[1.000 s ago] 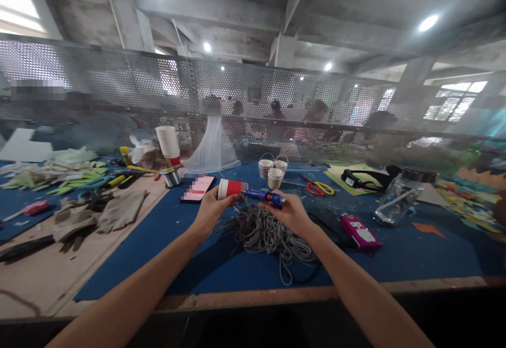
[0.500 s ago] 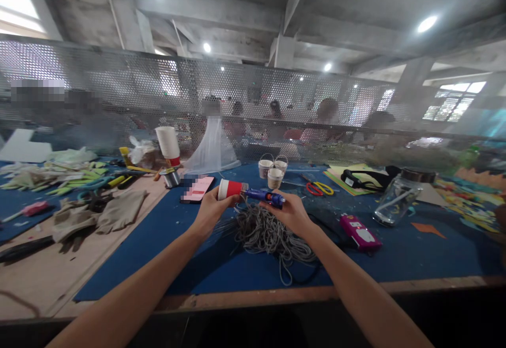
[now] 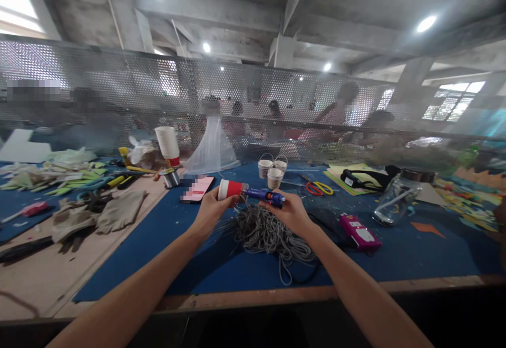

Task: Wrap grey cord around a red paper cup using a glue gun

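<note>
"What do we have in our left hand (image 3: 211, 208)?"

"A red-and-white paper cup (image 3: 230, 189), tipped on its side, with our fingers pinching it. We have it up in front of us, above the blue-covered counter (image 3: 415, 263)."

"And our right hand (image 3: 288, 211)?"

"Our fingers there are curled around the rear of a blue glue gun (image 3: 259, 195). Its front end points left, at the right end of the cup. Whether the tip touches, we can't tell from here."

"What lies under our hands?"

"A loose heap of grey cord (image 3: 272, 237), with one loop trailing toward our edge of the counter."

"And beyond the cord?"

"Three small pale cups (image 3: 274, 178) in a cluster; we can make out thin looped handles on the back two. To the right of them we have scissors (image 3: 320, 187) with one red and one yellow handle."

"Off to our left?"

"A phone (image 3: 198, 188) near the paper cup, then a metal spool (image 3: 171, 178), with a tall stack of cups (image 3: 166, 143) just behind it."

"And right?"

"A purple box (image 3: 359, 233), then a glass jar (image 3: 395, 200) leaning over."
</note>
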A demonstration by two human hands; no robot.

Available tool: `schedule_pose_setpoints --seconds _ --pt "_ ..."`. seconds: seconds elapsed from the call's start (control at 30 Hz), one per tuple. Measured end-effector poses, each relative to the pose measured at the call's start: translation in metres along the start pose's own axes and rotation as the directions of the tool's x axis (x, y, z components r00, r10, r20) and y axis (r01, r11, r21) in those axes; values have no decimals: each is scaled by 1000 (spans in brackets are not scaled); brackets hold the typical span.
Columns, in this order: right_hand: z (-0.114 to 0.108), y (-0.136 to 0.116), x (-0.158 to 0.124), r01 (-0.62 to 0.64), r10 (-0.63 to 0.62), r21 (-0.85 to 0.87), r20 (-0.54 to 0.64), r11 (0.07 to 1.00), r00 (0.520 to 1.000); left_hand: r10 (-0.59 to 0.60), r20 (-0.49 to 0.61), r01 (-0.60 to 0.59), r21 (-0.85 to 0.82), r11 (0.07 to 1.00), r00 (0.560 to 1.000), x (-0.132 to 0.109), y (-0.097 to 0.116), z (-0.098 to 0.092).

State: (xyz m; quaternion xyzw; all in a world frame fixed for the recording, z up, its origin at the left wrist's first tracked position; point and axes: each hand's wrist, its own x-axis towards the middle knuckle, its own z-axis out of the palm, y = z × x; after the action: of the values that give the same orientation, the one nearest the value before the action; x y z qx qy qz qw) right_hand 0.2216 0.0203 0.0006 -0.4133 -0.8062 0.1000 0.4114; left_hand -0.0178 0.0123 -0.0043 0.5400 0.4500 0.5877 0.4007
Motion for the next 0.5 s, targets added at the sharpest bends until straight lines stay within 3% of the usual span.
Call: schedule_pose_setpoints --seconds 0.5 --pt "5 7 0 -4 4 -5 -53 1000 999 1 16 -2 15 1000 1000 0 -2 0"
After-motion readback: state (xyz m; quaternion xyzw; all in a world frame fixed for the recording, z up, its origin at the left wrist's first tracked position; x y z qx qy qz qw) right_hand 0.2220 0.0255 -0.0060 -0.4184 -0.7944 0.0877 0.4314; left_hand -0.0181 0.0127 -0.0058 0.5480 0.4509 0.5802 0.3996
